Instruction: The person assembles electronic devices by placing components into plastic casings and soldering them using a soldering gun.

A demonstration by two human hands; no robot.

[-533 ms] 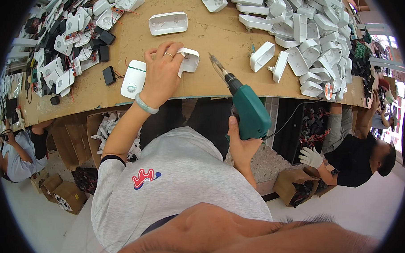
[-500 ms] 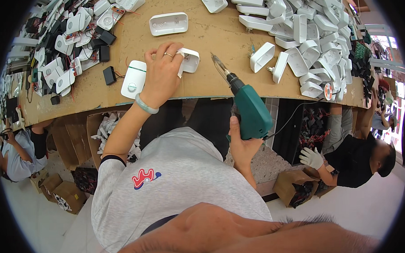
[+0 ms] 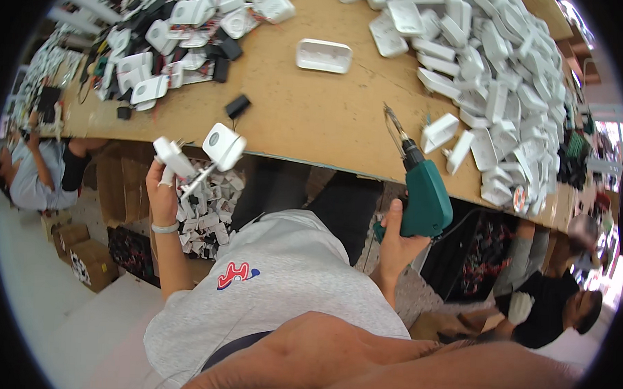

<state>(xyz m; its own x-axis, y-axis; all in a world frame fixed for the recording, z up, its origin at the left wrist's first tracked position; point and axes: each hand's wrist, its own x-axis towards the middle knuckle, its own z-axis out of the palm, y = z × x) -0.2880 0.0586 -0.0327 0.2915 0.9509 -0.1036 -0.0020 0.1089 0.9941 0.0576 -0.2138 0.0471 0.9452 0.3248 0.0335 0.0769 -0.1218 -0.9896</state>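
Note:
My left hand (image 3: 162, 195) is off the table's front edge on the left, gripping a white plastic housing (image 3: 174, 157). White wrapping shows on one of its fingers. A rounded white cover (image 3: 224, 146) with a dark round mark tilts in the air beside the housing. A thin white strip lies between them; how they join is blurred. Close by on the table rests a small black block (image 3: 238, 106), with a wire running down toward the cover. My right hand (image 3: 404, 244) is wrapped round the handle of a green soldering gun (image 3: 427, 195), its tip pointing up over the table.
An open white shell (image 3: 323, 56) lies mid-table. White shells are heaped at the right (image 3: 503, 98); covers, wires and black blocks pile up at the left (image 3: 186, 39). Under the table edge is a box of white scraps (image 3: 208, 215). Co-workers sit left and right.
My left hand has left the tabletop, moving left and toward me with the housing and the white cover. The soldering gun stays in my right hand. The whole view has shifted.

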